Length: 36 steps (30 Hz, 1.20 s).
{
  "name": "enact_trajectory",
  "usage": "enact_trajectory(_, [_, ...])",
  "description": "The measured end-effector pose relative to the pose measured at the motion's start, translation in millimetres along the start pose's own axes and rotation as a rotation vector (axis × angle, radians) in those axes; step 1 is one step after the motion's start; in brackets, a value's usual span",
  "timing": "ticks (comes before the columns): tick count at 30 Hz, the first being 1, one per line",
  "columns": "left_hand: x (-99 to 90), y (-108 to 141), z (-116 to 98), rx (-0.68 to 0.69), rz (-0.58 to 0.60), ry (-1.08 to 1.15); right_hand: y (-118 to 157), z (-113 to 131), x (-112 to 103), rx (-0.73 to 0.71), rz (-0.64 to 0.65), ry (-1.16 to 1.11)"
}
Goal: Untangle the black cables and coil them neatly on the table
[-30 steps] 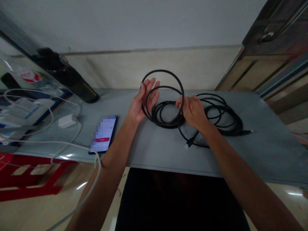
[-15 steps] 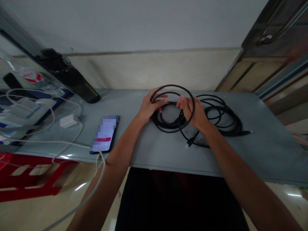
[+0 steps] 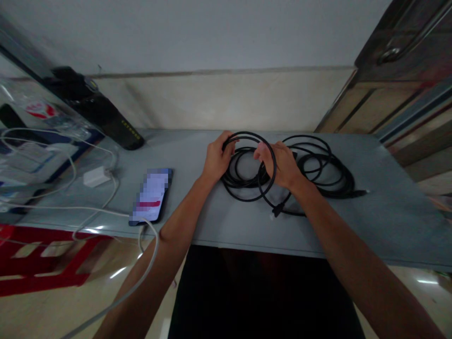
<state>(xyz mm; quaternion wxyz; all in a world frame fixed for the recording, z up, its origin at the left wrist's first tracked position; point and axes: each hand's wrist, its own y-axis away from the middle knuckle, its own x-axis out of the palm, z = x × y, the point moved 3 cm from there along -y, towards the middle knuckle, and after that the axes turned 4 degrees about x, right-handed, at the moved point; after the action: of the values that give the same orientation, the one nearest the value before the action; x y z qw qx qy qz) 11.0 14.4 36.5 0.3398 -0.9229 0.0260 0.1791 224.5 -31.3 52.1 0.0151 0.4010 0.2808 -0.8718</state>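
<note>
A black cable lies in round loops on the grey tabletop, between my two hands. My left hand is closed around the left side of the loops, thumb and fingers together on the cable. On the other side my right hand is curled on the same loops, its thumb pointing up and left; part of its grip is hidden. A dark plug with a clear tip rests on the table just below the right hand. Right of that hand lies a second coil of black cable, with a connector end pointing right.
At left are a phone, a white charger with white cords, a black bottle and a clear plastic bottle. A red stool stands below the table's left edge. The wall runs behind the table.
My left hand has closed its fingers onto the loops. The upper cable loop has come lower and further left, and my right hand has shifted slightly left with it.
</note>
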Motion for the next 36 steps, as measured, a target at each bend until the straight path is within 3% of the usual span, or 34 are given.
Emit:
enact_trajectory(3, [-2.2, -2.4, 11.1, -0.003, -0.105, 0.027, 0.6, -0.6, -3.1, -0.032, -0.026, -0.048])
enact_trajectory(7, [-7.3, -4.4, 18.7, -0.159, -0.278, 0.175, 0.1, -4.5, -8.6, -0.007, -0.136, -0.027])
enact_trajectory(14, [-8.3, -4.7, 20.8, -0.285, -0.364, 0.383, -5.5, -15.2, -23.4, 0.029, -0.309, 0.116])
enact_trajectory(19, [-8.9, -5.3, 23.4, -0.337, -0.415, 0.467, -6.0, -32.1, -39.7, 0.064, -0.333, 0.174])
enact_trajectory(23, [-12.1, -5.5, 22.9, -0.376, -0.469, 0.526, -2.3, -35.2, -30.6, 0.037, -0.258, 0.214])
enact_trajectory(31, [-12.9, -4.2, 21.5, -0.425, -0.480, 0.555, -1.2, -20.5, -4.0, -0.115, 0.099, 0.308])
enact_trajectory(36, [-10.1, -5.1, 25.2, -0.426, -0.467, 0.563, 2.0, -25.4, 0.9, -0.138, 0.132, 0.279])
